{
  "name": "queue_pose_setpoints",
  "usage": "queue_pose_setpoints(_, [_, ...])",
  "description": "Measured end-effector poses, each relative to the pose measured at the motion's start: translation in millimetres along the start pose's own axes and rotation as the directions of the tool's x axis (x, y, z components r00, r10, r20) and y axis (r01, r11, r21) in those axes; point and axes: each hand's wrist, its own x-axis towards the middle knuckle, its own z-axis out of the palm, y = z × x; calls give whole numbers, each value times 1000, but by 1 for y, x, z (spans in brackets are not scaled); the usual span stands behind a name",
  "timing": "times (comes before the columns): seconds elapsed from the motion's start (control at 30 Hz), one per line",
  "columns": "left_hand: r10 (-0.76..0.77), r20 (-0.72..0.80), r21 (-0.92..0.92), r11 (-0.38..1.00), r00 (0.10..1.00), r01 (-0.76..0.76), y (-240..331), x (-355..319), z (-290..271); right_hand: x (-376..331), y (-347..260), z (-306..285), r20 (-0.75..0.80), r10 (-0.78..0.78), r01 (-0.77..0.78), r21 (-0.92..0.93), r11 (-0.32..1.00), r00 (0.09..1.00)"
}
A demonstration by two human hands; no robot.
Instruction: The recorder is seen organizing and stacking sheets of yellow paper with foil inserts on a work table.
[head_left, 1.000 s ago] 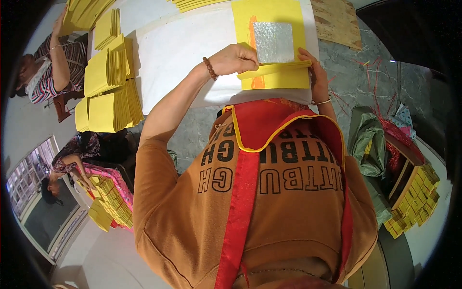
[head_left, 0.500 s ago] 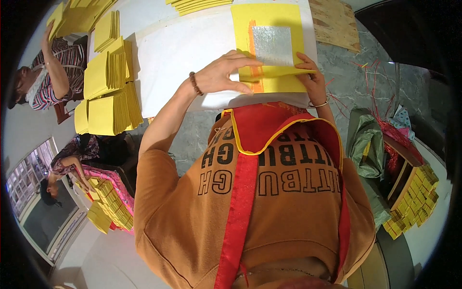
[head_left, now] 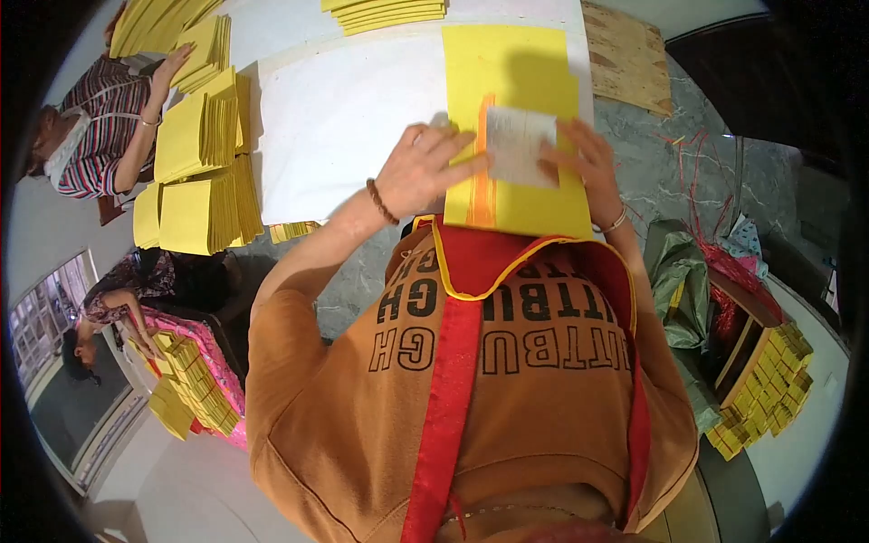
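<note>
On the white sheet [head_left: 335,127]: both hands flat on yellow paper.
Left hand [head_left: 425,167] (fingers spread) presses the yellow paper [head_left: 516,72]; silver foil square [head_left: 518,145] lies centred between; right hand [head_left: 588,163], fingers extended, touches its edge.

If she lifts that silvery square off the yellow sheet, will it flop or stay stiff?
The silvery square looks paper-thin and lies flat on the yellow sheet, so it would probably flop and weigh little. Both hands, left hand and right hand, press it, so it may slide easily.
</note>
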Motion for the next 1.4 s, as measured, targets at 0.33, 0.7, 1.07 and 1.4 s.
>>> queue_pose_setpoints(0.33, [-449,90,-557,717,889,419,12,5,3,-2,0,1,188,188,-248,379,891,964])
queue_pose_setpoints(0.7, [-652,481,-753,35,586,657,0,10,30,3,-11,15,270,649,-594,725,350,712])
queue_pose_setpoints(1.07, [-721,428,-741,65,545,668,-3,17,37,3,-6,26,142,692,-603,631,487,708])
queue_pose_setpoints(1.4, [-743,402,-806,-10,535,592,-4,14,45,6,-6,31,102,701,-614,581,534,706])
